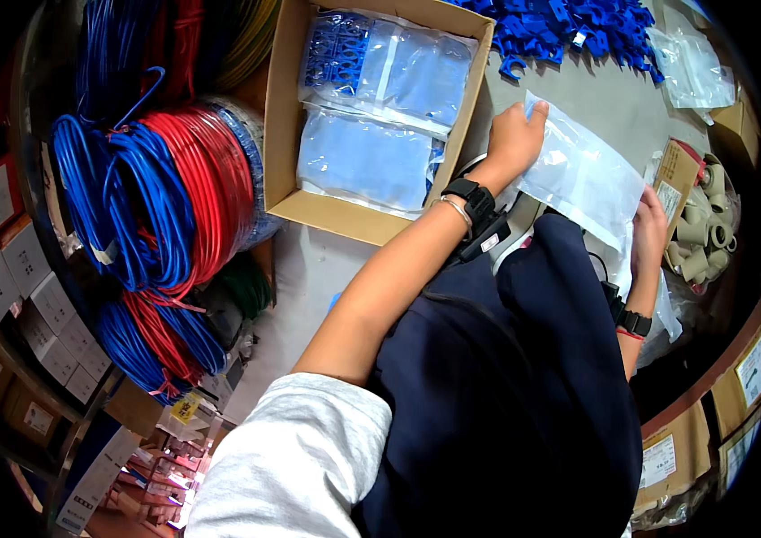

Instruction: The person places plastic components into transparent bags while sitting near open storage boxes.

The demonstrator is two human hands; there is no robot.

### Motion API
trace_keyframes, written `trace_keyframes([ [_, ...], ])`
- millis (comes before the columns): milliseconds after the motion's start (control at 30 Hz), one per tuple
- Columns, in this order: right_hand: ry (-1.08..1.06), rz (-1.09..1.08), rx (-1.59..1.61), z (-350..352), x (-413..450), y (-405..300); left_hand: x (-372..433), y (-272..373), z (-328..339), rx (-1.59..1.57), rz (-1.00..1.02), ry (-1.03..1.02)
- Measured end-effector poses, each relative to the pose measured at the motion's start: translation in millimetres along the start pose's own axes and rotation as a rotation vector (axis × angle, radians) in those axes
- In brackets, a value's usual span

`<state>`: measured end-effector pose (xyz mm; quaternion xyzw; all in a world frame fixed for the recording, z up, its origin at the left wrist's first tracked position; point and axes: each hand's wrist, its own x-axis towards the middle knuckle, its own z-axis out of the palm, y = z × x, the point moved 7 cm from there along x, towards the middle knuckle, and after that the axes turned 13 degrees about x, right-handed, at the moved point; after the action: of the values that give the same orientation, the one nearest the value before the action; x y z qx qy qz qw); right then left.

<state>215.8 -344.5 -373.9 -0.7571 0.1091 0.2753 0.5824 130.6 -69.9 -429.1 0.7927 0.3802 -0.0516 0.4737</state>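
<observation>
A translucent plastic bag is stretched between my two hands above my lap and looks flat. My left hand pinches its upper left corner, thumb on top. At the opposite end, my right hand holds the right edge, its fingers partly hidden by the plastic. Left of my left hand, an open cardboard box contains filled clear bags, some showing blue plastic parts. Beyond the held bag lies a heap of loose blue plastic clips on the grey floor.
Coils of blue cable and red cable are piled at left. A bag of beige pipe fittings sits at right, with more clear bags above it. Shelved white boxes and cardboard cartons line the sides.
</observation>
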Motion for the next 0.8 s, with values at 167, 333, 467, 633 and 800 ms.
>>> trace_keyframes([
  [167, 0.267, -0.254, -0.088, -9, -12, -21, 4, -4, -3, -0.059, -0.078, 0.057],
  [333, 0.279, -0.595, -0.349, 47, -17, -64, 5, -14, -7, -0.089, -0.097, 0.063],
  [467, 0.099, -0.964, -0.708, 125, -15, -122, 6, -22, -9, -0.168, -0.125, 0.061],
  [633, -0.189, -1.068, -0.85, 194, 25, -117, 3, -10, -3, -0.198, -0.071, 0.039],
  [800, -0.305, -0.983, -0.926, 228, 45, -91, 5, -14, -4, -0.085, -0.112, 0.066],
])
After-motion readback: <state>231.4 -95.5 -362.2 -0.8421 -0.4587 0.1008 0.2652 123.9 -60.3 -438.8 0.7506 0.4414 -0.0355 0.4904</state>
